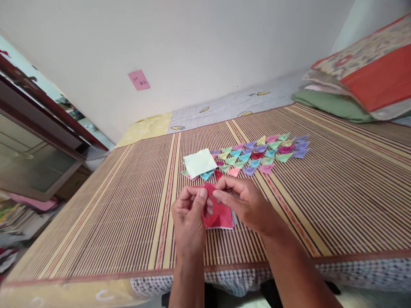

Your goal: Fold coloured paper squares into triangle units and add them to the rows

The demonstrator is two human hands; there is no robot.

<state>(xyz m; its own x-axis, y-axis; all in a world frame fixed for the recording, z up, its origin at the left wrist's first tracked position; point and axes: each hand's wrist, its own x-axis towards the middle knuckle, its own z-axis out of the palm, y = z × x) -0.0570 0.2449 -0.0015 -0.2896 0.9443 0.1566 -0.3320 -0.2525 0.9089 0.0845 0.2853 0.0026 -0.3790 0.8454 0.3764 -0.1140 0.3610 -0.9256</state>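
My left hand (190,214) and my right hand (244,201) both pinch a red paper sheet (220,214) just above the striped bamboo mat (128,205). Fingers of each hand are closed on the paper's upper edge. Under the red sheet lies a small stack of coloured paper squares (233,217). Beyond my hands, a pale green paper square (199,162) rests on the mat. To its right, several folded paper triangles (263,153) in many colours lie in rows.
A stack of folded blankets and a pillow (359,81) sits at the far right. A pink note (138,80) is stuck on the white wall. A dark-framed cabinet (35,141) stands at the left beside the bed edge.
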